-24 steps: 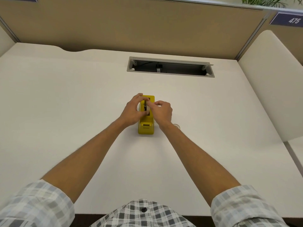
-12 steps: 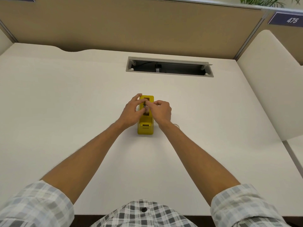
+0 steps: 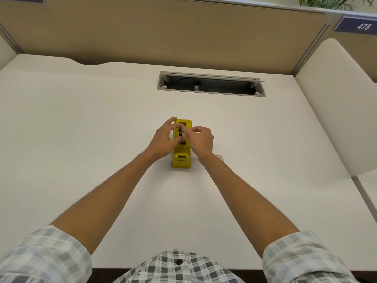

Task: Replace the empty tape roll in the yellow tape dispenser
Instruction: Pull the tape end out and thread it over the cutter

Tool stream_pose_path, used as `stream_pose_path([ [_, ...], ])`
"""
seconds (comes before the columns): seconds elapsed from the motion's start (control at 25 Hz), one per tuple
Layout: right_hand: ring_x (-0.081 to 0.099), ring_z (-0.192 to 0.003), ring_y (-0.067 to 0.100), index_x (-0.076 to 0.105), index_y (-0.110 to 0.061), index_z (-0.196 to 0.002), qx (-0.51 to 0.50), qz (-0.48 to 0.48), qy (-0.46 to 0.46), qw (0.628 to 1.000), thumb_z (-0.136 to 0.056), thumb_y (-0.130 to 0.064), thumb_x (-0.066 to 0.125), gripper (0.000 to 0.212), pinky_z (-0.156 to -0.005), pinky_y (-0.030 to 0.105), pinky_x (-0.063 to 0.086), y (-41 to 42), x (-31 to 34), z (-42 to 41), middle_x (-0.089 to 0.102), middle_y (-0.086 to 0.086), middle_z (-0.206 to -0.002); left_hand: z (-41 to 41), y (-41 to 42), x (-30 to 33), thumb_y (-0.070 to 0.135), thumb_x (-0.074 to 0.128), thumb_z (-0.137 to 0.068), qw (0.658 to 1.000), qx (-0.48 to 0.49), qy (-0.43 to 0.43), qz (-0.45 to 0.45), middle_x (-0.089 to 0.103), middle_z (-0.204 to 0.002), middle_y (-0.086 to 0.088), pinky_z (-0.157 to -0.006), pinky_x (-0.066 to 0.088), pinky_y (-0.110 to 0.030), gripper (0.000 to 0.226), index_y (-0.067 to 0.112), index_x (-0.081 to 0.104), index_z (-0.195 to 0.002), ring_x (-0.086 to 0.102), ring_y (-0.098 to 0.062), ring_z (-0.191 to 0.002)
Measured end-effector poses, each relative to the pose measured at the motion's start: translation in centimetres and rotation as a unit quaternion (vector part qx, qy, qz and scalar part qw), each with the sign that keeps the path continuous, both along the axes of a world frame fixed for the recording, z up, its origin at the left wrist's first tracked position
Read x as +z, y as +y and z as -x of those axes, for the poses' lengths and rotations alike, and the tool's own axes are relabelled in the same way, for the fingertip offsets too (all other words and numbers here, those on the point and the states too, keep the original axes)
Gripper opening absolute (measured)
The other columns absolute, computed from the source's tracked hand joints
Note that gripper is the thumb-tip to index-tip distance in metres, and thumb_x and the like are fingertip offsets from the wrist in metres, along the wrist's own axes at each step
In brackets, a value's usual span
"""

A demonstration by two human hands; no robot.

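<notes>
My left hand (image 3: 163, 138) curled against the yellow tape dispenser (image 3: 181, 160) at mid-bench (image 3: 81, 139) to steady it, while my right hand (image 3: 201, 139) pinched the roll (image 3: 180, 133) (mostly hidden) in its cradle, apparently to work it free.

Grey-and-white checked shirt (image 3: 175, 268) (dark button), sleeves rolled, forearms bare.

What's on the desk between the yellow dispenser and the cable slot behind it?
Nothing: in the head view the white desk is bare between the yellow tape dispenser and the cable slot. Both hands sit over the dispenser itself.
</notes>
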State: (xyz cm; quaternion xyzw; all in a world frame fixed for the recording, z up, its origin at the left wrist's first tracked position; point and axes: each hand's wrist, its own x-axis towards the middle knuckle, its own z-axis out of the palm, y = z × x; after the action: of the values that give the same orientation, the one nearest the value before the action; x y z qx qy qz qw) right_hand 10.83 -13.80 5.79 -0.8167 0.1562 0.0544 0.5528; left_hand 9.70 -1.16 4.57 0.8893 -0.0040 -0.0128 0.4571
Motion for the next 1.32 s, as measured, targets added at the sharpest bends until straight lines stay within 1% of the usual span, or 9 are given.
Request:
stream_pose_path([
  [0.12, 0.062, -0.074, 0.008, 0.071, -0.017, -0.084, 0.004, -0.016, -0.005, 1.0, -0.077, -0.044, 0.071, 0.028, -0.071, 0.031, 0.05, -0.25, -0.04, 0.2, 0.068, -0.009, -0.077, -0.17, 0.3, -0.19, 0.032, 0.06, -0.093, 1.0, -0.009, 0.001, -0.012, 0.03, -0.157, 0.003, -0.111, 0.036, -0.048, 0.044, 0.02, 0.054, -0.134, 0.031, -0.023, -0.143],
  [0.28, 0.062, -0.075, 0.005, 0.073, -0.015, -0.087, 0.015, -0.04, -0.013, 0.999, -0.08, -0.033, 0.07, 0.019, -0.067, 0.023, 0.046, -0.62, -0.27, 0.51, 0.069, -0.01, -0.075, -0.29, 0.27, -0.21, 0.034, 0.057, -0.094, 1.0, -0.02, 0.007, -0.021, 0.027, -0.158, 0.003, -0.108, 0.036, -0.042, 0.046, 0.017, 0.053, -0.136, 0.03, -0.022, -0.143],
  [0.44, 0.061, -0.07, -0.001, 0.073, -0.014, -0.088, 0.016, -0.052, -0.014, 0.998, -0.081, -0.029, 0.07, 0.017, -0.063, 0.019, 0.043, -0.73, -0.28, 0.66, 0.067, -0.012, -0.071, -0.32, 0.56, -0.4, 0.034, 0.063, -0.09, 1.0, -0.02, 0.007, -0.008, 0.029, -0.157, 0.003, -0.109, 0.036, -0.045, 0.043, 0.025, 0.055, -0.131, 0.03, -0.023, -0.143],
  [0.56, 0.06, -0.07, 0.0, 0.073, -0.014, -0.088, 0.011, -0.05, -0.014, 0.999, -0.08, -0.033, 0.071, 0.02, -0.064, 0.022, 0.044, -0.63, -0.25, 0.65, 0.066, -0.012, -0.07, -0.36, 0.76, -0.34, 0.029, 0.072, -0.084, 1.0, -0.016, 0.005, 0.01, 0.034, -0.155, 0.002, -0.11, 0.038, -0.049, 0.042, 0.03, 0.057, -0.122, 0.033, -0.024, -0.142],
  [0.64, 0.061, -0.071, 0.002, 0.072, -0.014, -0.087, 0.012, -0.049, -0.015, 0.999, -0.079, -0.033, 0.072, 0.02, -0.065, 0.023, 0.045, -0.59, -0.25, 0.65, 0.067, -0.011, -0.07, -0.17, 0.56, -0.34, 0.025, 0.073, -0.082, 1.0, -0.012, -0.003, 0.013, 0.035, -0.154, 0.001, -0.11, 0.037, -0.049, 0.045, 0.029, 0.056, -0.123, 0.033, -0.023, -0.141],
  [0.8, 0.064, -0.07, 0.003, 0.073, -0.015, -0.087, 0.015, -0.056, -0.018, 0.998, -0.078, -0.028, 0.071, 0.016, -0.063, 0.021, 0.044, -0.72, -0.23, 0.84, 0.07, -0.008, -0.073, 0.15, 0.08, -0.41, 0.03, 0.062, -0.092, 1.0, -0.007, -0.001, 0.01, 0.029, -0.157, 0.004, -0.112, 0.035, -0.047, 0.053, 0.026, 0.042, -0.141, 0.03, -0.021, -0.143],
  [0.92, 0.065, -0.071, 0.003, 0.073, -0.015, -0.087, 0.017, -0.055, -0.024, 0.998, -0.079, -0.027, 0.07, 0.015, -0.064, 0.02, 0.044, -0.74, -0.36, 0.93, 0.069, -0.011, -0.071, 0.08, 0.22, -0.6, 0.037, 0.055, -0.095, 1.0, -0.012, 0.008, -0.004, 0.024, -0.159, 0.006, -0.111, 0.034, -0.045, 0.048, 0.023, 0.047, -0.141, 0.026, -0.02, -0.145],
  [1.2, 0.066, -0.08, 0.012, 0.073, -0.016, -0.085, 0.01, -0.05, -0.016, 0.999, -0.078, -0.034, 0.072, 0.019, -0.071, 0.028, 0.049, -0.73, -0.39, 0.41, 0.07, -0.007, -0.075, 0.02, 0.62, -0.79, 0.033, 0.07, -0.085, 1.0, -0.009, -0.01, 0.005, 0.032, -0.156, 0.003, -0.11, 0.037, -0.051, 0.046, 0.03, 0.054, -0.128, 0.033, -0.023, -0.142],
  [1.32, 0.067, -0.083, 0.013, 0.073, -0.016, -0.085, 0.014, -0.048, -0.019, 0.999, -0.078, -0.03, 0.071, 0.016, -0.071, 0.027, 0.05, -0.83, -0.44, 0.49, 0.073, -0.003, -0.083, -0.13, 0.37, -0.92, 0.031, 0.071, -0.085, 1.0, 0.002, 0.001, 0.014, 0.031, -0.156, 0.004, -0.11, 0.039, -0.049, 0.056, 0.026, 0.048, -0.135, 0.035, -0.022, -0.14],
])
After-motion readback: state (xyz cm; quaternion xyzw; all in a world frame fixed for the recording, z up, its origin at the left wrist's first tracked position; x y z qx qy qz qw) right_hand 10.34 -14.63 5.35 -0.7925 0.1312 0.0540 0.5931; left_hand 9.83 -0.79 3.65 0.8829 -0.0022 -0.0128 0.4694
